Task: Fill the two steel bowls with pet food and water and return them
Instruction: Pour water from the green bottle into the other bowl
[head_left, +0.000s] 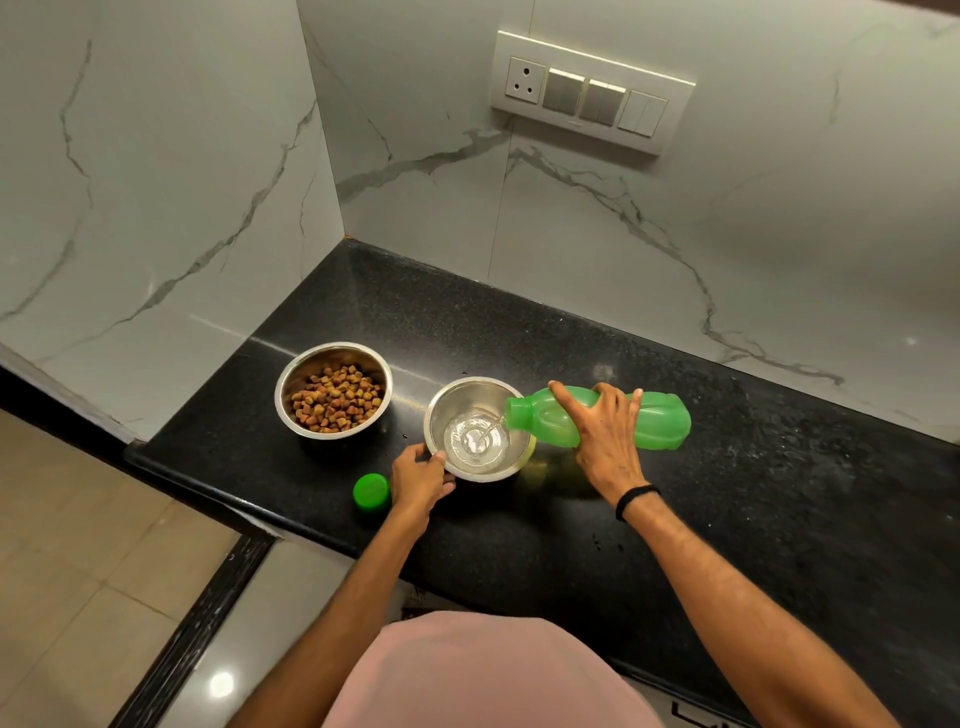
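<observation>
Two steel bowls stand on the black counter (727, 493). The left bowl (291, 410) holds brown pet food kibble (335, 397). The right bowl (470, 392) has a little water in its bottom. My right hand (605, 436) grips a green plastic bottle (660, 421) tipped on its side, its open mouth over the right bowl's rim, and a thin stream of water runs into the bowl. My left hand (418, 480) holds the near left rim of that bowl.
The green bottle cap (371, 491) lies on the counter left of my left hand, near the front edge. Marble walls close the counter at the back and left. A switch panel (592, 93) is on the back wall. Tiled floor lies to the left below.
</observation>
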